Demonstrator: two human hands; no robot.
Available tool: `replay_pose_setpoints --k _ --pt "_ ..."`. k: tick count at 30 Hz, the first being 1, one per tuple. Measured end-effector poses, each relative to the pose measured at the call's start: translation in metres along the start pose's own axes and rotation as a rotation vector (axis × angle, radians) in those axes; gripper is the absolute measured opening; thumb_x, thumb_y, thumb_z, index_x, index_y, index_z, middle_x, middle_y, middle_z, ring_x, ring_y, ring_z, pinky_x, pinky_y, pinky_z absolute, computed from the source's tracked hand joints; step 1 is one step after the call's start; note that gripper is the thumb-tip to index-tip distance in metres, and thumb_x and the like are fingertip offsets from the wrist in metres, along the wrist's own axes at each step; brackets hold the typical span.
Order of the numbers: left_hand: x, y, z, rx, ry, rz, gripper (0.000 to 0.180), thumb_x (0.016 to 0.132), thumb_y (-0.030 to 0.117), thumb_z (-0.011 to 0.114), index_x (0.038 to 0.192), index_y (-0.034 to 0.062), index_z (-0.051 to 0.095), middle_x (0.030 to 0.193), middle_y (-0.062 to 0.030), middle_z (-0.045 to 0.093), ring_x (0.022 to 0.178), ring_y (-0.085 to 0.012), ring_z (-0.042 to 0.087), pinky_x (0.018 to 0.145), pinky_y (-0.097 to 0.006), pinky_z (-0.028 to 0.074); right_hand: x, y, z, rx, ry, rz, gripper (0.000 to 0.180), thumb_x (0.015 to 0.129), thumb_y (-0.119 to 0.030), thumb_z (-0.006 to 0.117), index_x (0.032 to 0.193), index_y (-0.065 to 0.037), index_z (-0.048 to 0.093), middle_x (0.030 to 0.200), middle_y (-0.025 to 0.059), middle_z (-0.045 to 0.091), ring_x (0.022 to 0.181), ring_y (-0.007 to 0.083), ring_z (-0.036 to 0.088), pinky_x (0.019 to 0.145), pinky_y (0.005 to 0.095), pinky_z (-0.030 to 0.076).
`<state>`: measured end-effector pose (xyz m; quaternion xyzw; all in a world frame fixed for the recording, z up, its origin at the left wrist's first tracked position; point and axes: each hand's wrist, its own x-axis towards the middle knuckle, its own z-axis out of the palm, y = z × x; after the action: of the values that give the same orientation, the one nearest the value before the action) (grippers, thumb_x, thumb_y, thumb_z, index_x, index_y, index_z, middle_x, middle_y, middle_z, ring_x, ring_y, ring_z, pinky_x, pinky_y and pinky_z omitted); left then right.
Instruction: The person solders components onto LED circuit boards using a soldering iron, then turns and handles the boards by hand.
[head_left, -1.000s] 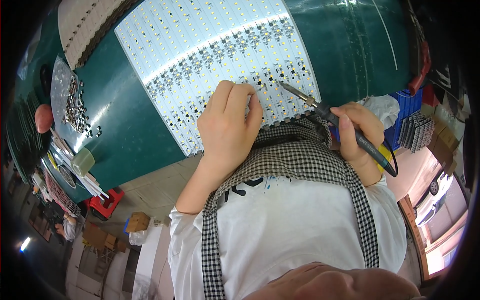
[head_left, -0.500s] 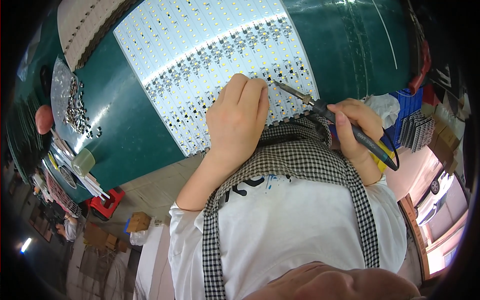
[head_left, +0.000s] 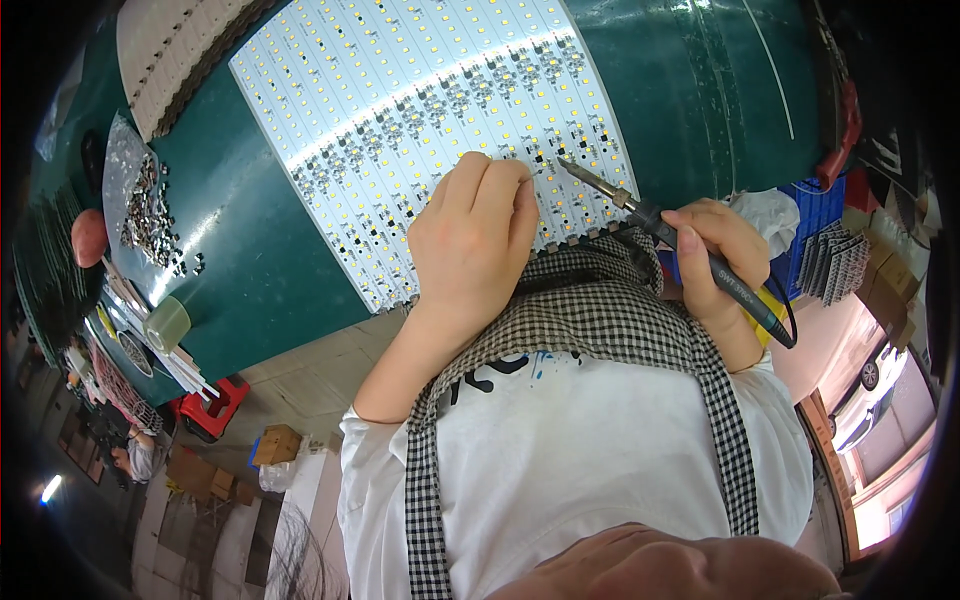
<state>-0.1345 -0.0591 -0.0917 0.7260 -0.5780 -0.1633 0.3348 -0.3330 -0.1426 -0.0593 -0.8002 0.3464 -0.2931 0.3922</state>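
Soldering iron (head_left: 650, 218) over a white LED panel (head_left: 430, 140), upper middle of the frame.
The right hand (head_left: 722, 255) grips the iron by its handle (head_left: 737, 289); the left hand (head_left: 468, 235) lies at the panel with fingers (head_left: 497, 188) bent, and I cannot tell if they pinch something. The panel, on the green surface (head_left: 260, 275), is probably light, thin and fragile, better taken by its edges. The iron seems light; hold only the handle, as the metal tip (head_left: 590, 180) may be hot.

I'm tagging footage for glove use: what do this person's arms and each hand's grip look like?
The left grip and right grip are bare hands, ungloved. Bare forearms lead up to loose white sleeves ending near the elbows.
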Motion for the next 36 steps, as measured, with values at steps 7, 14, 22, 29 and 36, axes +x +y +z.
replay_pose_setpoints --k 7,14,22,29,36 --pt "-0.001 0.000 -0.001 -0.016 0.002 0.002 0.013 0.071 0.004 0.064 0.079 0.0081 0.055 0.071 -0.0049 0.048 0.059 -0.0199 0.053 0.048 -0.030 0.040 0.000 -0.001 0.002 0.012 0.021 -0.002 0.007 0.073 -0.002 0.061 0.078 0.003 0.063 0.065 0.0125 0.061 0.052 0.0193 0.057 0.048 0.0255 0.043" --pt "-0.005 0.001 -0.011 0.013 0.005 -0.066 0.012 0.072 0.002 0.064 0.079 0.0068 0.056 0.072 -0.0047 0.052 0.059 -0.0181 0.055 0.049 -0.028 0.041 0.003 -0.004 0.003 0.030 -0.013 0.002 0.007 0.073 -0.002 0.061 0.079 0.002 0.063 0.065 0.0117 0.061 0.051 0.0193 0.057 0.047 0.0257 0.043" --pt "-0.004 0.001 -0.011 0.004 -0.037 -0.089 0.012 0.073 -0.001 0.064 0.081 0.0049 0.057 0.073 -0.0055 0.055 0.062 -0.0169 0.058 0.052 -0.027 0.044 0.005 -0.005 0.008 0.063 -0.044 0.044 0.007 0.075 -0.002 0.062 0.080 0.001 0.063 0.065 0.0122 0.062 0.052 0.0194 0.058 0.048 0.0259 0.043" --pt "-0.006 -0.004 -0.005 0.007 0.017 -0.025 0.011 0.072 0.004 0.064 0.078 0.0080 0.055 0.071 -0.0044 0.049 0.058 -0.0194 0.054 0.046 -0.030 0.040 0.006 -0.006 0.011 0.060 -0.052 0.018 0.007 0.074 -0.002 0.062 0.080 0.001 0.063 0.065 0.0119 0.062 0.053 0.0195 0.059 0.048 0.0258 0.044" --pt "-0.006 -0.003 -0.007 0.019 -0.032 -0.030 0.011 0.073 0.006 0.065 0.080 0.0085 0.057 0.072 -0.0039 0.049 0.059 -0.0190 0.054 0.047 -0.030 0.040 0.005 -0.006 0.013 0.045 -0.046 0.003 0.007 0.074 -0.002 0.062 0.080 0.001 0.064 0.064 0.0114 0.062 0.052 0.0194 0.059 0.048 0.0257 0.044"
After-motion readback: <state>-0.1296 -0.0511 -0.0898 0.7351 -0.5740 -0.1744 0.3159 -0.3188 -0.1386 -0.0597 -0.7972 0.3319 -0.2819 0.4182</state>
